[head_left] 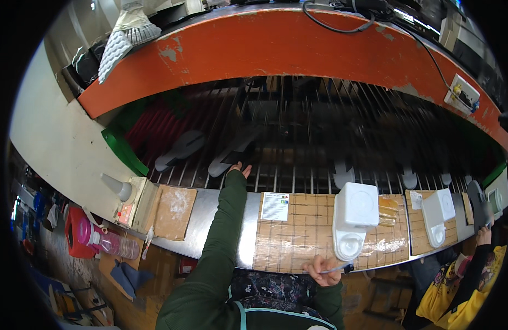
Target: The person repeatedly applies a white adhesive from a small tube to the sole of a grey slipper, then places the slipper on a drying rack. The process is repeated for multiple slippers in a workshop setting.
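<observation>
My left hand (240,169) reaches out over the near edge of a rack of metal rods (273,181). Its fingers look slightly apart beside a grey shoe sole (223,164) with a dark patch; whether they touch it I cannot tell. Farther left on the rods lies another grey shoe sole (179,151), a bit blurred. Low in front of me, my right hand (323,270) is closed round a thin stick-like tool (337,268) with a dark end. Just beyond that hand stands a white dispenser (355,206) with a small round cup at its near end.
Taped cardboard (298,242) covers the metal bench, with a printed sheet (275,207) on it. A second white dispenser (438,212) stands at right, near a co-worker in a yellow top (462,297) holding a dark sole. An orange beam (254,47) spans the far side. Pink-lidded bottle (114,242) at left.
</observation>
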Demonstrator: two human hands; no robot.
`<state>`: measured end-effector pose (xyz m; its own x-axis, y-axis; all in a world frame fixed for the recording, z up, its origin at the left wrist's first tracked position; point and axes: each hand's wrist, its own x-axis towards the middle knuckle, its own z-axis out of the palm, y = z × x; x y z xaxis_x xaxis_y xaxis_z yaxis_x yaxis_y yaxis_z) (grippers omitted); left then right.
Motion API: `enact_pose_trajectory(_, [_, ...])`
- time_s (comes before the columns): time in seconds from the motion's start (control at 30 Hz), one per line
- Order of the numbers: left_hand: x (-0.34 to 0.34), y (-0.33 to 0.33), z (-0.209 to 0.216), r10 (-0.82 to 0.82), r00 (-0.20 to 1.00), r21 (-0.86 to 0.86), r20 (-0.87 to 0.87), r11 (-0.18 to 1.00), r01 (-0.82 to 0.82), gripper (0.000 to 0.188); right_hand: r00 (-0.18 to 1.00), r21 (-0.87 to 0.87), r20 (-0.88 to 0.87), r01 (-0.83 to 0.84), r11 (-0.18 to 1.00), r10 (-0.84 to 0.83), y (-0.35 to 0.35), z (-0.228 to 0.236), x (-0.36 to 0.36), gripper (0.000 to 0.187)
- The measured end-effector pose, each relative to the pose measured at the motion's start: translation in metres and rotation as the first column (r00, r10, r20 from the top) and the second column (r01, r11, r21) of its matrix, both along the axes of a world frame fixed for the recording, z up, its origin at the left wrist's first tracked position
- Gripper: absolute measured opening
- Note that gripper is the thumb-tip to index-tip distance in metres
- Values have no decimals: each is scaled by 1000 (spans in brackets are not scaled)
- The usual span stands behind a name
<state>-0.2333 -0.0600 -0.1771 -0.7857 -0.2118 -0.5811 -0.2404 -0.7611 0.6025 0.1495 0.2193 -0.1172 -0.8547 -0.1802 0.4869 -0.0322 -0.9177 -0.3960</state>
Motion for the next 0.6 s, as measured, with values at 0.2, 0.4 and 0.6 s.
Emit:
enact_pose_trajectory(0.2, [14,-3,10,-25,997,-32,73,999,27,32,999,-34,28,-16,999,17,0,2,1,18])
enact_pose_trajectory(0.4, [90,94,74,-301,917,-454,-262,877,158,51,1000,-59,-17,-17,998,16,-2,2,-1,21])
enact_pose_trajectory(0.6, [103,225,113,-833,545,264,95,549,793,91,998,-60,-3,-55,997,55,0,5,0,21])
